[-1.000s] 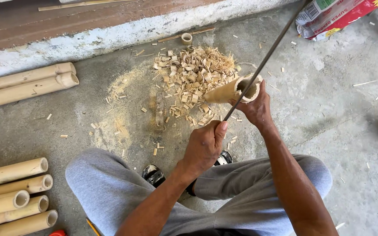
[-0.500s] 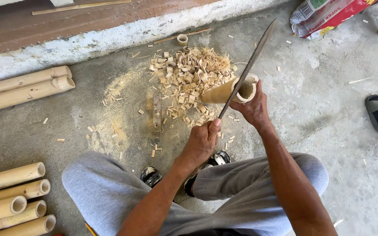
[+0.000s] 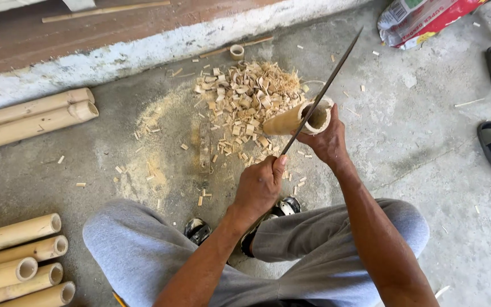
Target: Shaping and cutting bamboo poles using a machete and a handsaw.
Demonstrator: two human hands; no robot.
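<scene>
Grey concrete floor (image 3: 427, 142) bears bamboo poles (image 3: 29, 122), wood chips (image 3: 245, 102), sawdust.

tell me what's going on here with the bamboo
A person sitting on the concrete floor holds a short bamboo piece tilted with the right hand, while the left hand grips a long blade laid against its open end. A pile of chips lies just behind it, and more bamboo poles lie off to the left.

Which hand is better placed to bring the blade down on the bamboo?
Probably the left. The left hand is wrapped around the long blade's handle, its edge at the bamboo piece's open end. The right hand grips that piece, steadying it.
</scene>
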